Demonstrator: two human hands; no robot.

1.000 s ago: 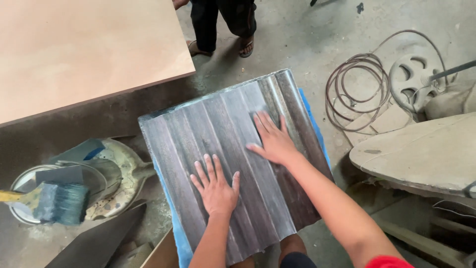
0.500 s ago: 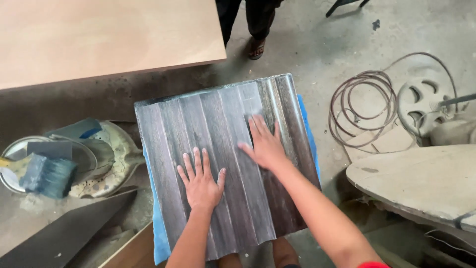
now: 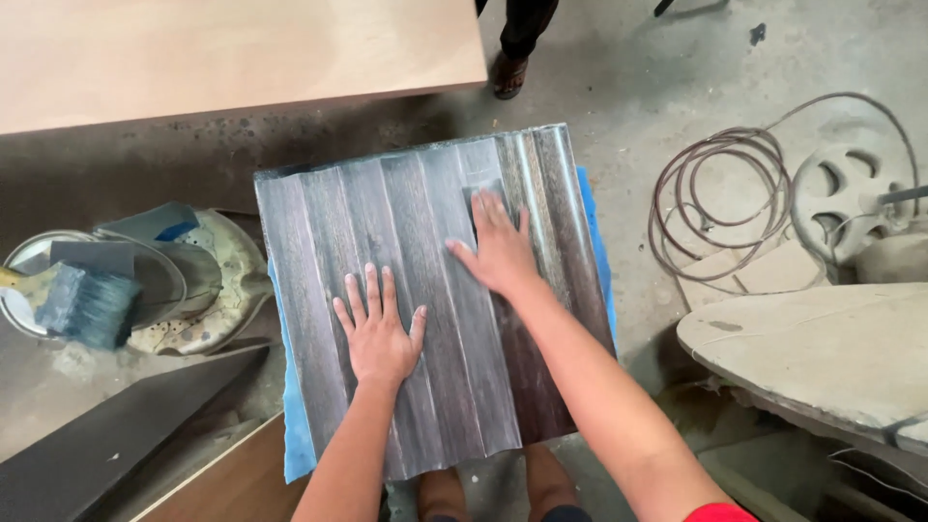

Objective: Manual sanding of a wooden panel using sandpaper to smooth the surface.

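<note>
So the person has both palms flat on a dark fluted wood panel (image 3: 425, 290), the kind with long grooves running top to bottom. The left hand (image 3: 379, 333) is spread wide, fingers fanned out, pressing on the lower middle of the panel and holding nothing. The right hand (image 3: 500, 249) sits a bit higher and to the right, also open and flat with fingers together-ish, nothing gripped. The panel lies on a blue pad (image 3: 295, 435) that peeks out along its left and right edges, all of it low over a dusty concrete floor (image 3: 628, 87).

Off to the left there's a wide paintbrush (image 3: 82, 304) resting on a round tin (image 3: 39, 261). A pale plywood sheet (image 3: 213, 48) fills the top left, and a coil of cable (image 3: 720, 203) lies on the right. Somebody else's foot (image 3: 509, 72) shows at the top.
</note>
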